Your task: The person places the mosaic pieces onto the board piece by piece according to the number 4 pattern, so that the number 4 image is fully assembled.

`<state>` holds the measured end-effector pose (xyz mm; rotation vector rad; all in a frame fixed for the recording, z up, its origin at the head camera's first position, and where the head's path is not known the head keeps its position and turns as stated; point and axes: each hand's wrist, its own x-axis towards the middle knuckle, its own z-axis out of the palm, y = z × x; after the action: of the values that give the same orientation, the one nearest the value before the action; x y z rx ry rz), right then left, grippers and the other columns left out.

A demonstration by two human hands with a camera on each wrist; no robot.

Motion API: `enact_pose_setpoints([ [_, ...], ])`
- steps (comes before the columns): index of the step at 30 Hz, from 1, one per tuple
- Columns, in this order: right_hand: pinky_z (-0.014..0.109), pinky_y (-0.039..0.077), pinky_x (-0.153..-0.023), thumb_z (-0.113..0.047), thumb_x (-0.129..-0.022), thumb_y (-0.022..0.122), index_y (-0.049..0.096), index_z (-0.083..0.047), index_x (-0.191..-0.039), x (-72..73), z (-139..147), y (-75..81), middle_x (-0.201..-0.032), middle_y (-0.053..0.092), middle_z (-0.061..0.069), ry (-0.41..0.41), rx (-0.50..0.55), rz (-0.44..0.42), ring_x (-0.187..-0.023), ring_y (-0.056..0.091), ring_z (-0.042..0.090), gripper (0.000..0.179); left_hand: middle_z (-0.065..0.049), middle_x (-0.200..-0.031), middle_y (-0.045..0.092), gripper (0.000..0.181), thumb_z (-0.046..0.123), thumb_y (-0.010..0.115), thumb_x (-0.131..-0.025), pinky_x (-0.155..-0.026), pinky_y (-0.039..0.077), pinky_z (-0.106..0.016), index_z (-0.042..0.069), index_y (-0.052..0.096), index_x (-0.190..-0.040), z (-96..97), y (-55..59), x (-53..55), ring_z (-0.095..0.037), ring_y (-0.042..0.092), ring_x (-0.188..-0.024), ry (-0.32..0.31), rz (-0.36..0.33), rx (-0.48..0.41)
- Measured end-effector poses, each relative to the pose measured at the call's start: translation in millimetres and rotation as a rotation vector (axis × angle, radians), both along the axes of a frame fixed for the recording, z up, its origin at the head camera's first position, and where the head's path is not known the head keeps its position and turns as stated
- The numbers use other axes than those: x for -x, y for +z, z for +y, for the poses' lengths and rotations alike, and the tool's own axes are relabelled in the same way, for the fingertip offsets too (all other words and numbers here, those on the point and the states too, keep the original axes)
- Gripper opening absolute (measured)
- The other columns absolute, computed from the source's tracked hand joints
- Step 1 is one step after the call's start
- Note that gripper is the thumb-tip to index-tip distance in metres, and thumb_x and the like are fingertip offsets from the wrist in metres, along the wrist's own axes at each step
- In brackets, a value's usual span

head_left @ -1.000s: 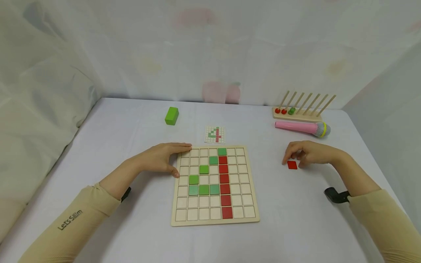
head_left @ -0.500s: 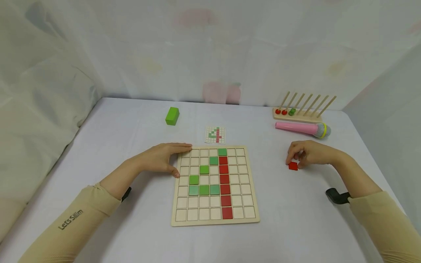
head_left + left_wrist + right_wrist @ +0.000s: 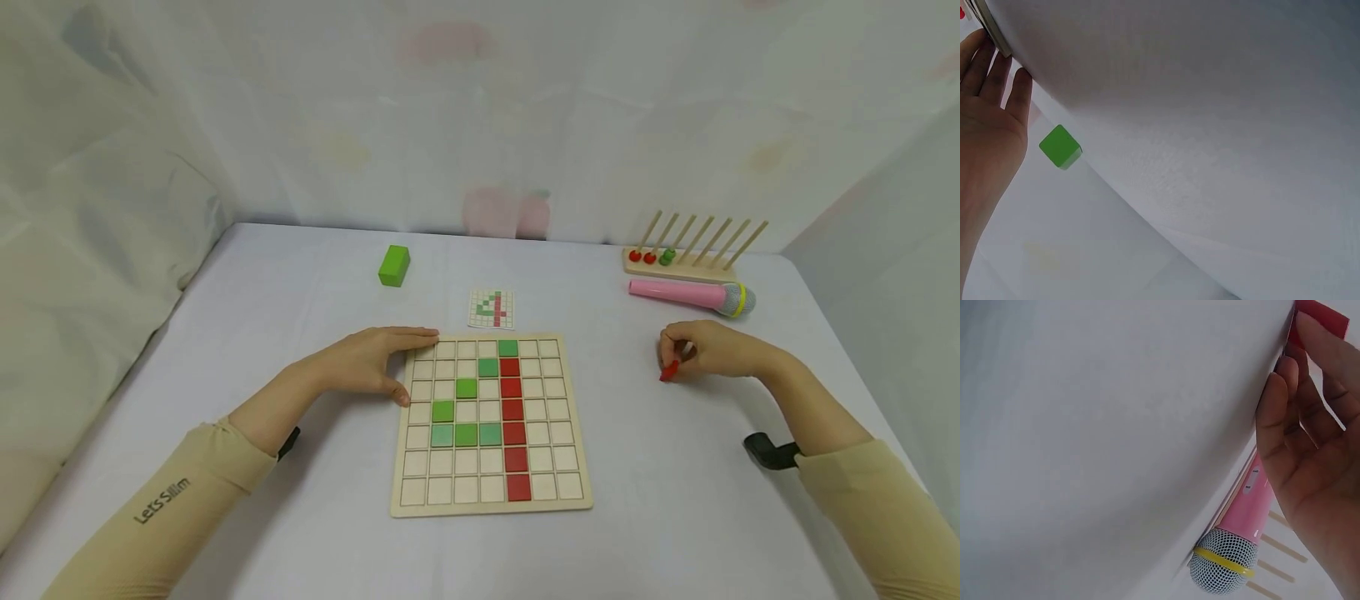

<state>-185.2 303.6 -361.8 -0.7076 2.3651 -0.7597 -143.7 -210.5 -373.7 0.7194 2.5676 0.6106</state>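
Note:
On the table lies a square wooden grid board [image 3: 551,479] with green tiles in a slanting line and a short row, and a column of red tiles [image 3: 513,410]. My left hand [image 3: 363,360] rests at the board's upper left corner, fingers and thumb straight along its edge. To the right of the board, my right hand [image 3: 705,348] pinches a red square tile [image 3: 668,372] between thumb and fingers, tilted up on edge close over the table. In the right wrist view the same red tile [image 3: 1329,319] shows behind the thumb.
A small pattern card [image 3: 491,309] lies just behind the board. A green block [image 3: 393,266] stands at the back left. At the back right are a pink toy microphone [image 3: 686,293] and a wooden peg rack [image 3: 678,265] with red and green beads.
My right thumb and fingers have closed on the red tile, which lay flat on the table and is now tipped up. The left hand has stayed at the board.

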Motion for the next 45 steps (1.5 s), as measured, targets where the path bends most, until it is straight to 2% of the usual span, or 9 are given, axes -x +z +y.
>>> enact_pose_setpoints([
  [6, 0.02, 0.047, -0.068, -0.018, -0.084, 0.077, 0.064, -0.019, -0.083, -1.8, -9, 0.6, -0.077, 0.06, -0.007, 0.021, 0.013, 0.022, -0.073, 0.053, 0.004, 0.013, 0.01, -0.16, 0.038, 0.099, 0.04, 0.089, -0.065, -0.121, 0.029, -0.055, 0.026, 0.042, -0.151, -0.6, -0.8, -0.6, -0.025, 0.03, -0.152, -0.002, 0.005, 0.007],
  [9, 0.02, 0.049, -0.071, -0.022, -0.085, 0.077, 0.066, -0.022, -0.088, -4.0, -20, 2.5, -0.077, 0.059, -0.008, 0.047, 0.027, 0.053, -0.075, 0.053, 0.004, 0.011, 0.01, -0.16, 0.038, 0.098, 0.04, 0.089, -0.066, -0.121, 0.029, -0.055, 0.026, 0.042, -0.151, -0.7, -1.0, -0.2, -0.025, 0.031, -0.152, -0.008, 0.008, 0.007],
  [14, 0.02, 0.052, -0.077, -0.021, -0.085, 0.077, 0.07, -0.027, -0.098, -7.6, -43, 6.4, -0.081, 0.061, -0.009, 0.091, 0.042, 0.072, -0.08, 0.056, 0.005, 0.015, 0.01, -0.16, 0.038, 0.099, 0.041, 0.089, -0.066, -0.121, 0.029, -0.054, 0.026, 0.042, -0.151, -0.3, -0.7, 0.6, -0.024, 0.031, -0.152, -0.012, 0.011, 0.008],
  [21, 0.022, 0.055, -0.075, -0.016, -0.085, 0.076, 0.07, -0.023, -0.106, -16.3, -77, 10.6, -0.078, 0.061, -0.009, 0.155, 0.09, 0.058, -0.077, 0.059, 0.006, 0.023, 0.01, -0.16, 0.038, 0.098, 0.04, 0.089, -0.066, -0.121, 0.029, -0.054, 0.026, 0.042, -0.151, 0.1, -0.9, 1.0, -0.024, 0.031, -0.152, -0.009, 0.01, 0.002],
  [29, 0.021, 0.054, -0.072, -0.018, -0.086, 0.075, 0.069, -0.02, -0.106, -26.6, -108, 9.6, -0.08, 0.062, -0.006, 0.2, 0.169, 0.039, -0.075, 0.057, 0.006, 0.021, 0.011, -0.159, 0.038, 0.098, 0.04, 0.089, -0.066, -0.121, 0.029, -0.054, 0.026, 0.042, -0.151, -0.9, -1.9, 1.1, -0.024, 0.031, -0.152, -0.012, 0.016, 0.0],
  [45, 0.022, 0.052, -0.068, -0.018, -0.086, 0.075, 0.069, -0.02, -0.103, -41.5, -148, 16.4, -0.078, 0.064, -0.005, 0.215, 0.211, -0.004, -0.073, 0.057, 0.008, 0.017, 0.009, -0.159, 0.038, 0.097, 0.041, 0.089, -0.066, -0.122, 0.03, -0.052, 0.024, 0.043, -0.15, -0.5, -0.6, 1.0, -0.024, 0.032, -0.152, -0.021, 0.015, -0.002],
])
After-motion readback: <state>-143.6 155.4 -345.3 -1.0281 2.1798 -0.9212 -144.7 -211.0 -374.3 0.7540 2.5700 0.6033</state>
